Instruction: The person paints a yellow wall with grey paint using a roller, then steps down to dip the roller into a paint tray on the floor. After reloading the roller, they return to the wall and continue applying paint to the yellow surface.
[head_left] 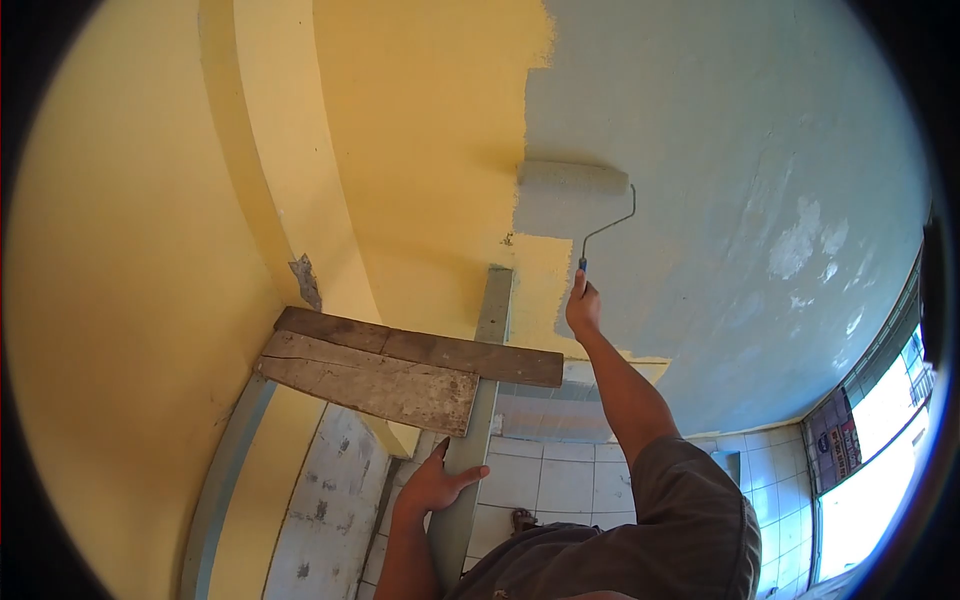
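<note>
A paint roller [575, 178] presses against the wall where grey paint meets yellow. Its bent wire frame runs down to a blue handle, and my right hand [584, 305] is closed around that handle with the arm stretched up. Lower down, my left hand [440, 485] grips a grey-green beam [465, 455], the thumb lying across its face; some of the fingers are hidden. Just above that hand, two worn wooden planks [370, 375] lie across the beam. Grey paint [700, 200] covers the right part of the wall, and yellow [430, 150] shows on the left.
A second grey-green beam [225, 490] supports the planks at the left. Yellow walls meet in a corner there, with a chipped patch [306, 282]. White tiles [565, 480] lie below, and a bright window [880, 470] stands at the right. A foot [523, 520] shows below.
</note>
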